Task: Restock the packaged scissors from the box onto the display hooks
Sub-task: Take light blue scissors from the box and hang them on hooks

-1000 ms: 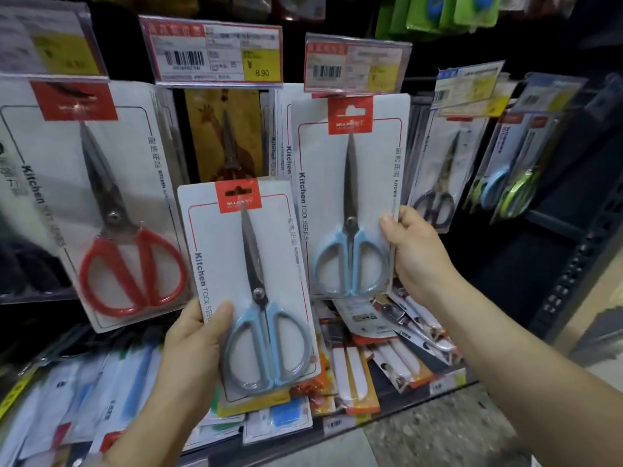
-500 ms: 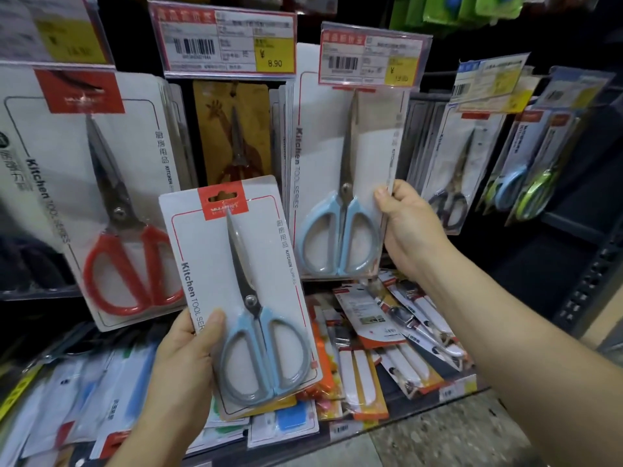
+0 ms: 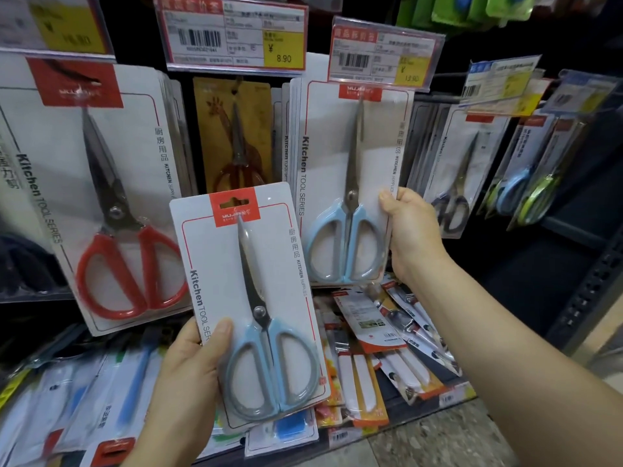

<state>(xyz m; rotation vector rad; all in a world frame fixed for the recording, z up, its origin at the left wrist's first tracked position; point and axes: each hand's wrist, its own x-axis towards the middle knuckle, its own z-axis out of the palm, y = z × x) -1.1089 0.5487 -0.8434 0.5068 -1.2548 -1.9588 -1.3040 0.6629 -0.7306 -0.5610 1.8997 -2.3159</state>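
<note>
— What is the left hand [image 3: 188,375] doing?

— It grips a carded pack of blue-handled scissors [image 3: 251,308] by the lower left edge, thumb curled over the front beside the handle loops, fingers hidden behind the card. The pack stands upright, tilted slightly left, held out in front of the display and touching no hook.

— And the right hand [image 3: 409,230]?

— It pinches the lower right edge of a second blue-handled pack [image 3: 350,183], thumb on the front, fingers behind. That pack's top sits right under the price tag [image 3: 384,52] marked 13.90; whether its hole is on the hook I cannot tell, since the tag hides it. More white cards sit just behind it.

— What is around them?

— To the left hangs a red-handled scissors pack [image 3: 111,197]; between the two rows a brown card with a giraffe [image 3: 232,136] under the 8.90 tag [image 3: 232,35]. Below, a shelf [image 3: 421,416] carries loose packaged goods.
</note>
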